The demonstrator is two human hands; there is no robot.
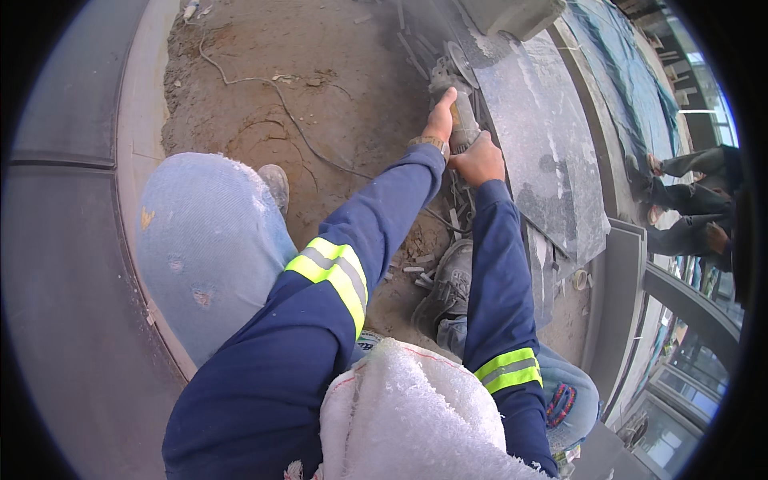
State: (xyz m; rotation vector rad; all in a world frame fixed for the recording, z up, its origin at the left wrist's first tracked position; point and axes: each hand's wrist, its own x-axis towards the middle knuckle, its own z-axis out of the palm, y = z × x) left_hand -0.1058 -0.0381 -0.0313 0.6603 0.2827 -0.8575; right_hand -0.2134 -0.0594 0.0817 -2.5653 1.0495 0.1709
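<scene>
Both my hands are closed round a dusty angle grinder (463,120), pointing away from me. My left hand (439,118) grips it from the left just behind its head, thumb lying along the body. Nearer to me, my right hand (481,159) wraps the rear of the body. The round cutting disc (462,64) stands on edge beside the left edge of a grey stone slab (548,144). Whether it touches the stone, I cannot tell. Haze like dust hangs around the disc. Thin stone strips (413,56) lie beside it on the ground.
A power cord (292,120) crosses the dirt floor (248,48) towards the upper left. Stone chips (422,272) lie by my right boot (454,284). A block (516,14) rests at the slab's far end. Blue sheeting (620,72) and people's legs (692,192) are at the right.
</scene>
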